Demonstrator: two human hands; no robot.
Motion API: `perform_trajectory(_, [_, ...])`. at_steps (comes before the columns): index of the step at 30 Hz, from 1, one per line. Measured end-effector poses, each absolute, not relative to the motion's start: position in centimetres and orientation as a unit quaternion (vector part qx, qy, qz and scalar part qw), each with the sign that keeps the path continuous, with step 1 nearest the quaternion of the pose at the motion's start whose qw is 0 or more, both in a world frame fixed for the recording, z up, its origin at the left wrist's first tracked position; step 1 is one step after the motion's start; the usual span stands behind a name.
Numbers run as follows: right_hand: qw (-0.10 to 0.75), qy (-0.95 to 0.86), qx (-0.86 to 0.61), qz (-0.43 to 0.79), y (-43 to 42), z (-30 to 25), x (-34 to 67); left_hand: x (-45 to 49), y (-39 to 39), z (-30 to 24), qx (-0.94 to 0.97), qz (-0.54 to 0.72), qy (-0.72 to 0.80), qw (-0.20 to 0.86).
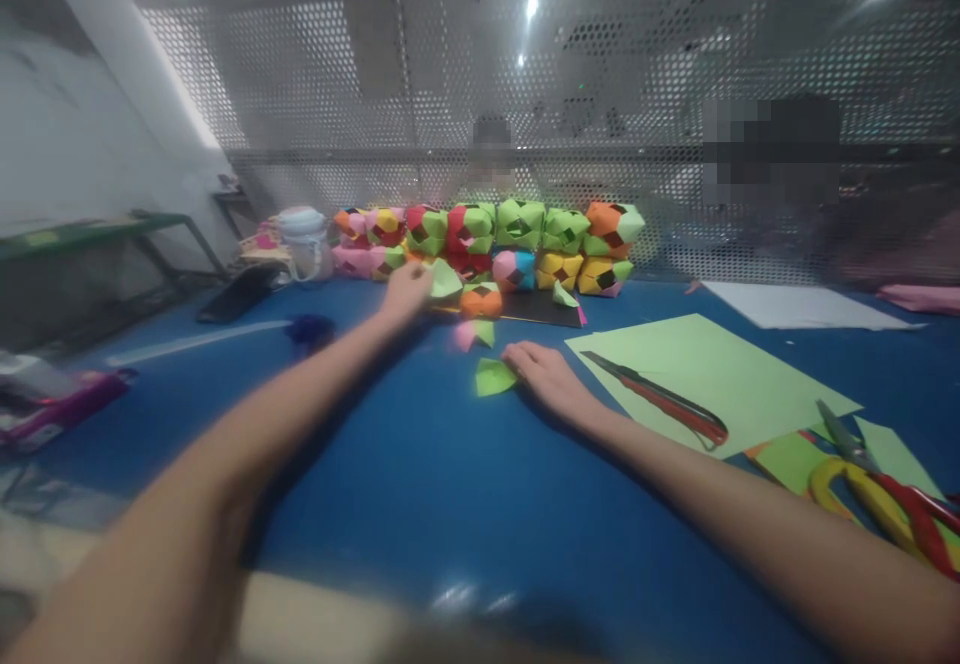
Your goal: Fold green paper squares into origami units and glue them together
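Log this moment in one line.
left hand: at pale green folded paper | right hand: touching bright green folded paper | behind: stacked multicoloured paper balls

On the table (390,464) we see blocks (521,222) stacked in two rows along the far side, a screen (637,64) behind them; to their left stands a jug (302,244); before them sits one loose block (481,301); nearer us, the right hand (547,374) rests beside a folded piece (493,377); to its right we have a cutter (656,394) on a sheet (705,354), with scissors (855,446) farther right and nearer us.
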State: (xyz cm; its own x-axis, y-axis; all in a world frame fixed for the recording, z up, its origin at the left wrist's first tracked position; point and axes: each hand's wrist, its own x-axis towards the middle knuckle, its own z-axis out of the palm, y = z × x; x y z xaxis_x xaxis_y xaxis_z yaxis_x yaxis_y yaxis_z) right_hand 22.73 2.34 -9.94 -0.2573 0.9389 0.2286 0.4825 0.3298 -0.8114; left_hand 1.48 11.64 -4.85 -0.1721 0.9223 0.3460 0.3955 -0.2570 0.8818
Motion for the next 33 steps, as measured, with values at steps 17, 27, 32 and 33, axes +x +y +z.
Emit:
perform_trajectory(17, [0.468,-0.637,-0.442,0.423,-0.9,-7.1,21.3,2.6,-3.2,-6.2,0.836,0.435,0.316,0.107])
perform_trajectory(27, [0.474,-0.602,-0.465,0.444,-0.1,-7.9,21.6,2.5,-1.6,-7.2,0.547,0.492,0.513,0.442])
perform_trajectory(32, [0.512,-0.595,-0.442,0.434,-0.1,-8.1,21.6,2.4,-1.8,-7.6,0.544,0.472,0.503,0.479])
perform_trajectory(33, [0.514,-0.599,-0.447,0.421,-0.1,-8.1,21.5,2.4,-1.9,-7.5,0.540,0.472,0.502,0.484])
